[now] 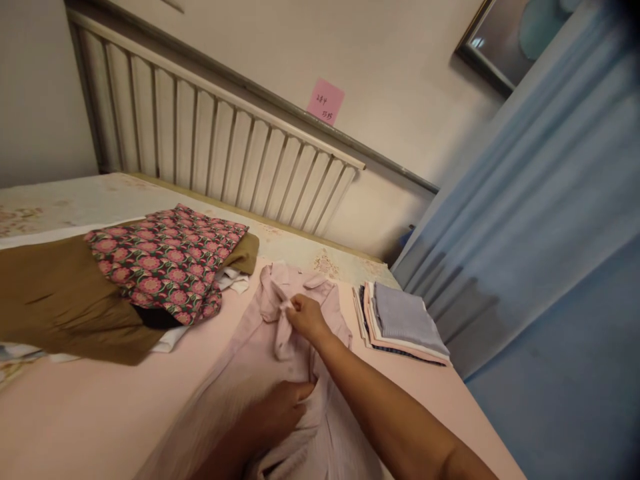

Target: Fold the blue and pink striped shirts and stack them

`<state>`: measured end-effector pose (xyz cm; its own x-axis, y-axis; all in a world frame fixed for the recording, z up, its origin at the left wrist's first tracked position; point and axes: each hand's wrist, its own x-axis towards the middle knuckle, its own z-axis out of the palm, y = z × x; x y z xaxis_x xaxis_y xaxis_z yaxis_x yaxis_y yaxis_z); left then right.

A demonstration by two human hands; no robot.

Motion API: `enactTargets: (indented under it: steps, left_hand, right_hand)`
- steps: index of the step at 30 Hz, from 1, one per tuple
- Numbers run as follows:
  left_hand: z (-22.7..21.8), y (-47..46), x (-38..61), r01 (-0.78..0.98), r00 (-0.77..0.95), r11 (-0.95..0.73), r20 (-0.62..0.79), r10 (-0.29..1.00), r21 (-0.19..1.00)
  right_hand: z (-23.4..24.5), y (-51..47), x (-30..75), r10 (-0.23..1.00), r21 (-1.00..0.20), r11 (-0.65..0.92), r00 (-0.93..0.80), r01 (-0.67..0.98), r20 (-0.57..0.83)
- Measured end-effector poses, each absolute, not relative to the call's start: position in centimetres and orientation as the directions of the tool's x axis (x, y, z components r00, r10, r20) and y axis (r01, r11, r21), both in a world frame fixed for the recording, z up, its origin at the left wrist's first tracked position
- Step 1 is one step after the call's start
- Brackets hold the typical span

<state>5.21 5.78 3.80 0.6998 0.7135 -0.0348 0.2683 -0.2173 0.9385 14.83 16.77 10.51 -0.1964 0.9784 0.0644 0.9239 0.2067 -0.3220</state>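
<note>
A pale pink shirt [260, 373] lies spread on the pink bed sheet [100, 413], collar toward the far side. My right hand [306, 317] is closed in a pinch on a fold of the shirt's front just below the collar. My left hand [280, 415] rests lower on the shirt, its fingers curled into the fabric near the middle. Part of the shirt's lower half is hidden under my forearms.
A floral pink and dark garment [167, 257] lies on a brown one [60, 300] at the left. A folded stack of clothes [403, 321] sits at the right edge of the bed. A white radiator [210, 147] and a blue curtain [540, 233] stand behind.
</note>
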Motion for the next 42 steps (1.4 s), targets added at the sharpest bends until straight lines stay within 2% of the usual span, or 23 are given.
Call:
enactTargets:
  steps: [2, 4, 6, 11, 17, 25, 30, 35, 38, 42]
  left_hand:
    - [3.4, 6.1, 5.3, 0.246, 0.676, -0.205, -0.016, 0.737, 0.947]
    - [3.4, 6.5, 5.3, 0.215, 0.644, -0.177, -0.004, 0.765, 0.960]
    - [3.7, 6.8, 5.0, 0.145, 0.623, -0.111, -0.004, 0.782, 0.983]
    - [5.1, 7.6, 3.7, -0.168, 0.564, 0.119, -0.003, 0.826, 0.979]
    - [5.5, 8.6, 1.9, -0.436, 0.429, 0.270, -0.066, 0.901, 0.859]
    - [5.2, 9.6, 0.4, -0.600, 0.361, 0.297, -0.080, 0.929, 0.743]
    - [5.7, 10.1, -0.1, -0.631, 0.308, 0.292, -0.114, 0.945, 0.718]
    - [6.8, 10.2, -0.7, -0.655, 0.269, 0.277, -0.125, 0.955, 0.703]
    - [7.0, 10.3, -1.0, -0.670, 0.257, 0.265, -0.119, 0.959, 0.693]
    - [7.1, 10.5, -1.5, -0.703, 0.273, 0.278, -0.113, 0.955, 0.655]
  right_hand:
    - [10.7, 16.9, 14.2, 0.968, -0.527, 0.251, -0.214, 0.812, 0.132]
    - [10.0, 16.3, 14.7, 0.954, -0.744, 0.300, -0.210, 0.597, 0.216]
    - [8.6, 15.4, 16.6, 0.951, -0.838, 0.310, -0.144, 0.449, 0.274]
    - [5.4, 13.0, 25.5, 0.949, -0.790, 0.084, 0.192, 0.608, 0.249]
    - [3.6, 8.7, 33.1, 0.896, -0.708, -0.154, 0.400, 0.690, 0.194]
    - [1.6, 3.1, 32.8, 0.931, -0.611, -0.322, 0.358, 0.723, -0.066]
    - [1.5, 1.2, 31.6, 0.940, -0.559, -0.320, 0.329, 0.765, -0.089]
    - [3.1, 0.3, 30.0, 0.922, -0.655, -0.355, 0.367, 0.666, -0.127]
    - [4.7, -0.1, 27.9, 0.938, -0.733, -0.301, 0.329, 0.611, -0.110]
    - [5.9, -0.4, 24.4, 0.971, -0.776, -0.211, 0.219, 0.594, -0.096]
